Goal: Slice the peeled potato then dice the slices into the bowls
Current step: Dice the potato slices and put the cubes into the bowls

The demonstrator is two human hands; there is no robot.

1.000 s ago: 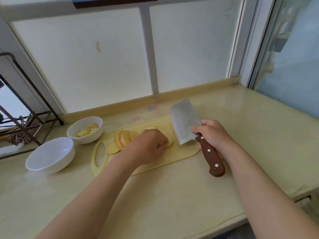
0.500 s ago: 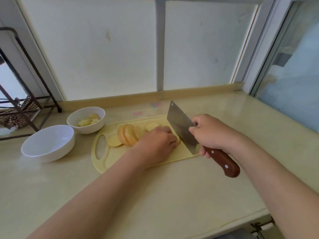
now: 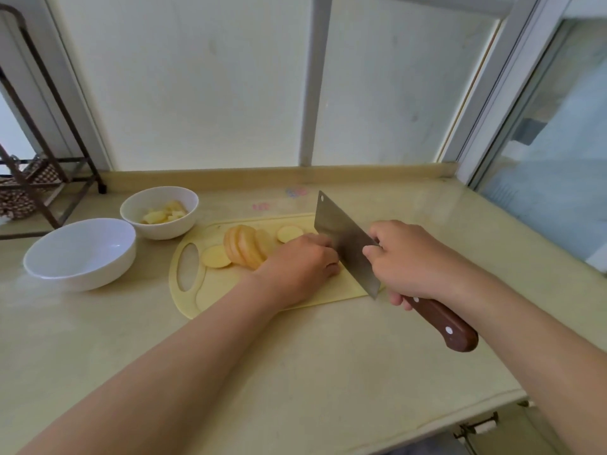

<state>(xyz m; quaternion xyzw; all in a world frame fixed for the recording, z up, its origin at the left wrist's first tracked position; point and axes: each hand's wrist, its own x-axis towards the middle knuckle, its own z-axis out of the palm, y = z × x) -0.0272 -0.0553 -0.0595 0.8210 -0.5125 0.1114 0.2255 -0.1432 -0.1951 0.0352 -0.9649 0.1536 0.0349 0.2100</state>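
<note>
A pale yellow cutting board lies on the counter with a fanned row of potato slices and loose rounds beside it. My left hand rests curled over potato at the board's right part; what lies beneath it is hidden. My right hand grips the brown handle of a cleaver, whose blade stands edge-down on the board right beside my left fingers. A small white bowl at the back left holds diced potato. A larger white bowl further left looks empty.
A dark metal rack stands at the far left. Frosted window panes run along the back, and a glass door is at the right. The counter's front edge runs along the lower right.
The cleaver went from raised with its flat side showing to upright with the edge down on the board beside my left hand. The camera view tilted and shifted.
</note>
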